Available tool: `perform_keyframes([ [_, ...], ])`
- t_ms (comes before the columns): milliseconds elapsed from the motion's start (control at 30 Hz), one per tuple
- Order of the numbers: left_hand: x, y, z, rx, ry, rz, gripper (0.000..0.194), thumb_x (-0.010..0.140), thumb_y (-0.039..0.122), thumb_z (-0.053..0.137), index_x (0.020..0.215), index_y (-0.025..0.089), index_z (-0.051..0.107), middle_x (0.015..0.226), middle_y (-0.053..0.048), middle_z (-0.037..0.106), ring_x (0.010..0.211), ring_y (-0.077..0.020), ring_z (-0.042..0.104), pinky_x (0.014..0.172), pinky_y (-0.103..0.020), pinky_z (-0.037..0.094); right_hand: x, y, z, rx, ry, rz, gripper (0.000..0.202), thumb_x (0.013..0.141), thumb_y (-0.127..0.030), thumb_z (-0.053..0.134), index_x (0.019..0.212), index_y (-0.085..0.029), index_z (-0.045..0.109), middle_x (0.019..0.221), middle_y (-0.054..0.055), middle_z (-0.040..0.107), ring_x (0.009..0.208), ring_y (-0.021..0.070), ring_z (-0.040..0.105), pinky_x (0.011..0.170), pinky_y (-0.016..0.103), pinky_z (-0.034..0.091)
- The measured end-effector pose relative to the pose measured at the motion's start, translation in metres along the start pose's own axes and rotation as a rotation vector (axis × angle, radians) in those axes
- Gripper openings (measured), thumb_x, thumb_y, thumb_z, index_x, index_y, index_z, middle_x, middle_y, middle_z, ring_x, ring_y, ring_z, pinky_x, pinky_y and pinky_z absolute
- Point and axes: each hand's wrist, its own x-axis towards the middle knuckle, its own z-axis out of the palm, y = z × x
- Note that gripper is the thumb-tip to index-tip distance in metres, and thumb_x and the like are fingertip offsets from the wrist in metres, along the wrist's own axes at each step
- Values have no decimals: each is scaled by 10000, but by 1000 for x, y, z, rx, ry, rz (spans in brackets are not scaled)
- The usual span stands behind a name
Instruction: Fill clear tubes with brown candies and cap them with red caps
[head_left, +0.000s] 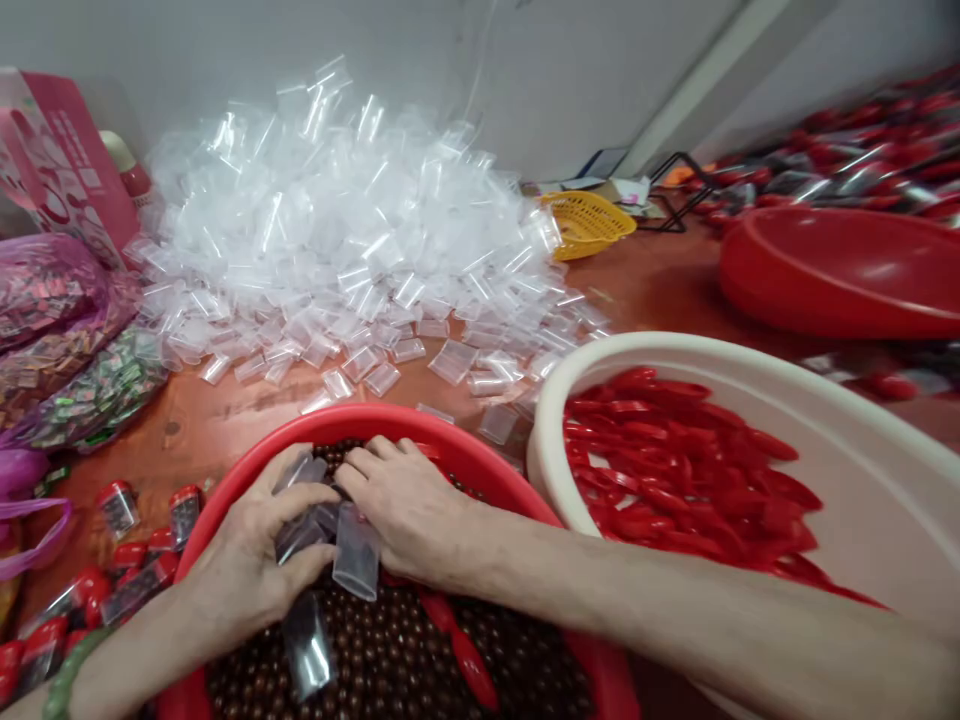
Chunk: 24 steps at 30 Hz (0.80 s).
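Note:
Over a red basin point(259, 455) of small dark brown balls point(390, 650), my left hand point(259, 540) is closed around several clear plastic sleeves point(300, 525). Beside it my right hand point(401, 500) reaches down with curled fingers among the balls and sleeves; what its fingertips grip is hidden. One clear sleeve point(356, 555) hangs between the two hands, and another sleeve point(307, 645) lies on the balls below. A red plastic spoon-shaped piece point(472, 665) rests on the balls under my right forearm.
A big heap of clear sleeves point(337, 220) covers the back of the table. At right stands a white basin point(862, 450) of red plastic pieces point(675, 460). Filled red-capped packs point(120, 510) lie left, below purple bags point(60, 340). Behind are a yellow basket point(589, 222) and red bowl point(847, 265).

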Motion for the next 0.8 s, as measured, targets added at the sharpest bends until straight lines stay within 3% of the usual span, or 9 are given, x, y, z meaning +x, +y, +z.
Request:
perform_keyframes([
  [133,9,10,16,-99,-103,-42,421,850,291,650,1265,229,616,1566,-158,360,1439,-316,383,1153,-541,347,-33,3,-7,-56,-86,135,246,814,-108,539,1039,-106,639,1109,179,630,1015,347,555,828,528,482],
  [233,13,16,13,-120,-222,0,647,898,399,594,1475,191,390,1589,-176,322,1474,-289,320,1183,-520,308,-46,5,-19,-16,-196,183,252,826,-181,588,1064,-124,647,1187,177,607,1063,346,555,886,521,487],
  [333,18,16,4,-39,-251,-22,672,966,448,454,1536,170,233,1588,-163,330,1473,-257,320,1208,-517,267,-42,10,-29,98,-152,184,356,834,-170,589,1188,-126,602,1261,173,569,1169,327,522,993,501,443],
  [467,27,9,-1,77,-199,-43,633,978,454,411,1515,152,260,1580,-161,340,1468,-269,319,1215,-523,249,-17,19,-31,243,-112,118,554,800,-82,558,1346,-115,473,1341,175,524,1256,284,485,1055,446,398],
  [633,38,4,-1,58,-214,8,473,988,446,402,1387,199,456,1458,-110,516,1357,-254,473,1184,-468,318,14,26,-21,298,-281,44,696,672,-129,697,1335,-91,488,1252,164,587,1098,280,585,955,394,471],
  [800,42,2,-3,-40,-371,-122,504,1005,488,300,1350,195,523,1387,-101,590,1236,-254,580,1110,-438,406,30,31,-18,375,-509,24,633,585,-190,791,1189,-113,618,1040,77,677,845,223,649,737,308,518],
])
